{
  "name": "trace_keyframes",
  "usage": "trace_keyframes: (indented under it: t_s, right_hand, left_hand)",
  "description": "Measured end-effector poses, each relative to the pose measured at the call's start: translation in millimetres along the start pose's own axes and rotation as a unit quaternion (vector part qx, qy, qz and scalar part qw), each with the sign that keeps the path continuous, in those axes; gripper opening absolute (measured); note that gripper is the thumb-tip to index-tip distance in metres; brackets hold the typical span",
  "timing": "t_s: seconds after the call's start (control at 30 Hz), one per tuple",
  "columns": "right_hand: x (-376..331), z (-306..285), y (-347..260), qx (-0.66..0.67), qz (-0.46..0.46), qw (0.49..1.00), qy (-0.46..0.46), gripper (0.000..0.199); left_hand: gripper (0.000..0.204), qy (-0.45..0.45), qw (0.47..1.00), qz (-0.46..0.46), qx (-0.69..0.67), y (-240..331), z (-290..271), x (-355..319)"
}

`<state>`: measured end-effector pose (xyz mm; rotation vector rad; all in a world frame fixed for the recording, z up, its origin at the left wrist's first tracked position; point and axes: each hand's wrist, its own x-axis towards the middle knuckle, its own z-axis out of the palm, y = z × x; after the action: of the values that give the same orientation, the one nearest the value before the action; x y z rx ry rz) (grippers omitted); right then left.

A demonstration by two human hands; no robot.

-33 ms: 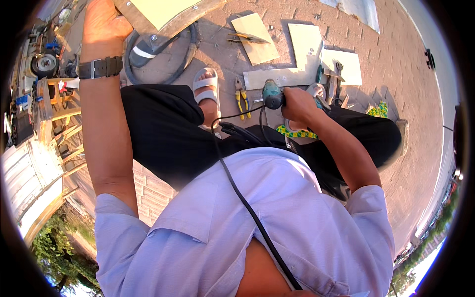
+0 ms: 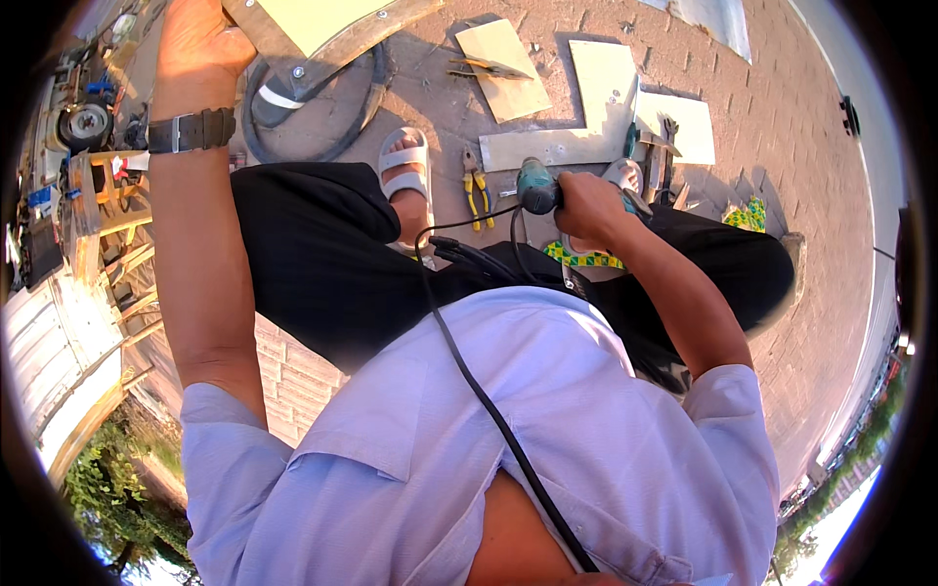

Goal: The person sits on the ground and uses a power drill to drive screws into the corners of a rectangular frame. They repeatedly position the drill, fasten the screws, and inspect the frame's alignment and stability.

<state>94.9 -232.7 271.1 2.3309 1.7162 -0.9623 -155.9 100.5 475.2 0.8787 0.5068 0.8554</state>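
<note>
My right hand [image 2: 589, 210] is wrapped round a teal corded power drill [image 2: 537, 186], whose bit points left above the paving between my knees. A black cable runs from the drill across my lap and shirt. At the top left, my raised left hand [image 2: 203, 47] grips the edge of a yellow panel [image 2: 308, 18] bordered with brown strips [image 2: 347, 47] and screws. The picture's upper edge cuts off its fingers, and its thumb lies against a strip. Yellow-handled pliers [image 2: 477, 191] lie on the paving beside my left sandal [image 2: 405, 179].
Pale board pieces [image 2: 603, 93] lie beyond my feet, one with a dark pair of pliers [image 2: 491, 68] on it. Other hand tools [image 2: 668, 146] rest near my right foot. A dark hose-like ring [image 2: 366, 122] lies under the panel. Wooden frames [image 2: 122, 220] stand at the left.
My left arm and the panel have shifted very slightly left. The ground things sit a touch higher in the picture. Both hands keep their hold.
</note>
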Motion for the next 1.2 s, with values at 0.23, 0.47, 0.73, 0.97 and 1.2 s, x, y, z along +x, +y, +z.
trace_keyframes:
  t_s: [0.23, 0.47, 0.73, 0.97, 1.2]
  right_hand:
    - [-17, 14, 17, -0.016, -0.007, 0.998, -0.055, 0.023]
    - [-21, 1, 4, -0.049, -0.082, 0.993, -0.062, 0.021]
    - [-33, -3, 17, -0.060, -0.046, 0.995, -0.064, 0.021]
    - [-25, -9, 17, -0.051, -0.069, 0.995, -0.051, 0.023]
    - [-31, -11, 30, -0.030, -0.041, 0.998, -0.046, 0.022]
  left_hand:
    - [0.043, 0.028, 0.997, -0.062, 0.048, -48, -13, 19]
    - [0.040, 0.038, 0.992, -0.074, 0.098, -54, -5, 16]
    - [0.043, -0.063, 0.984, -0.120, 0.114, -95, -1, 31]
    - [0.040, 0.031, 0.972, -0.229, 0.046, -158, -12, 34]
    - [0.029, 0.067, 0.948, -0.312, 0.011, -292, 2, 27]
